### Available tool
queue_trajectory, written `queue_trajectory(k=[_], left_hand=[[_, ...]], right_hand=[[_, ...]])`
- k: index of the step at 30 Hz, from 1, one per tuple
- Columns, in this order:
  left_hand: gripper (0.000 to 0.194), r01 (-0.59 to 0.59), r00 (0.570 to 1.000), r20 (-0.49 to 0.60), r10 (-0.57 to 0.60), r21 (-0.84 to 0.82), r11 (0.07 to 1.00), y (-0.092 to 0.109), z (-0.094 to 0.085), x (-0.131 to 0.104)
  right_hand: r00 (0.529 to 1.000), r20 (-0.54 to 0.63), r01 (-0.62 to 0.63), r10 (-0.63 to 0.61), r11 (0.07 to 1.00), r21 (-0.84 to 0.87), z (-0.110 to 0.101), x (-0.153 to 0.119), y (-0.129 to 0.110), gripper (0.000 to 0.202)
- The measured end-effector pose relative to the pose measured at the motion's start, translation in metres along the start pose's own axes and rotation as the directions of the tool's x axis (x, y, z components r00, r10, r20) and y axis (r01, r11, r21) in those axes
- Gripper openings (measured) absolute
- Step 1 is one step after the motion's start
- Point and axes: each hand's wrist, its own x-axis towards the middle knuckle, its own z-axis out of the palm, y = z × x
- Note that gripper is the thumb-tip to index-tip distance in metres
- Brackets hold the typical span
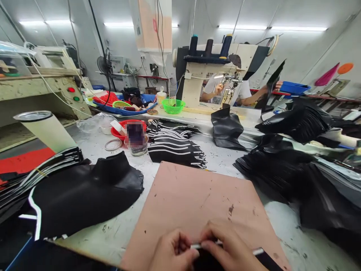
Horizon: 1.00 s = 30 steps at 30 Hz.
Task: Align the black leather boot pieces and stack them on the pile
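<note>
Both hands are low in the view, over a pinkish-brown board (197,199). Between them is a black leather-like piece (207,260) with a thin white strip along its upper edge. My left hand (173,250) pinches the left end of that edge. Close beside it, my right hand (228,246) grips the same edge between thumb and fingers. One black corner with a white end (266,258) pokes out to the right of my right hand. The piece's lower part is cut off by the frame.
Black pieces with white strips (175,150) lie behind the board. Stacked black pieces (282,177) are on the right, and a large black piece (90,195) on the left. Behind stand a can (139,149), a green basket (173,107) and a sewing machine (188,79); a person sits beyond it.
</note>
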Motion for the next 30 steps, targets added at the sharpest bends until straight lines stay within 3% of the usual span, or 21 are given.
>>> queue_trajectory(k=[7,15,17,20,22,24,27,30], left_hand=[[0.032,0.019,1.000,-0.021,-0.020,-0.068,0.997,0.017,0.005,-0.007],[0.012,-0.102,0.993,-0.049,0.105,0.069,0.992,0.018,0.007,-0.010],[0.012,-0.115,0.991,-0.054,0.121,0.105,0.988,0.018,0.008,-0.010],[0.013,-0.111,0.991,-0.063,0.120,0.133,0.985,0.018,0.008,-0.009],[0.014,-0.096,0.991,-0.078,0.108,0.136,0.986,0.018,0.007,-0.007],[0.015,-0.075,0.992,-0.089,0.087,0.135,0.988,0.018,0.007,-0.006],[0.017,-0.027,0.995,-0.092,0.040,0.138,0.990,0.017,0.007,-0.002],[0.015,0.003,0.994,-0.113,0.016,0.167,0.986,0.014,0.005,0.001]], right_hand=[[0.990,-0.072,0.119,-0.117,0.993,0.023,0.008,0.004,-0.005,0.006],[0.946,-0.126,0.265,-0.300,0.935,-0.236,0.016,0.009,-0.005,0.015],[0.901,-0.174,0.319,-0.396,0.880,-0.351,0.022,0.009,-0.003,0.016],[0.776,-0.267,0.363,-0.571,0.752,-0.550,0.032,0.009,-0.001,0.018],[0.731,-0.307,0.360,-0.609,0.727,-0.584,0.037,0.010,0.000,0.020],[0.780,-0.348,0.340,-0.520,0.819,-0.463,0.037,0.010,0.001,0.018],[0.899,-0.375,0.222,-0.226,0.974,-0.055,0.031,0.008,0.005,0.013],[0.915,-0.402,0.150,0.021,0.910,0.388,0.019,0.001,0.013,0.012]])
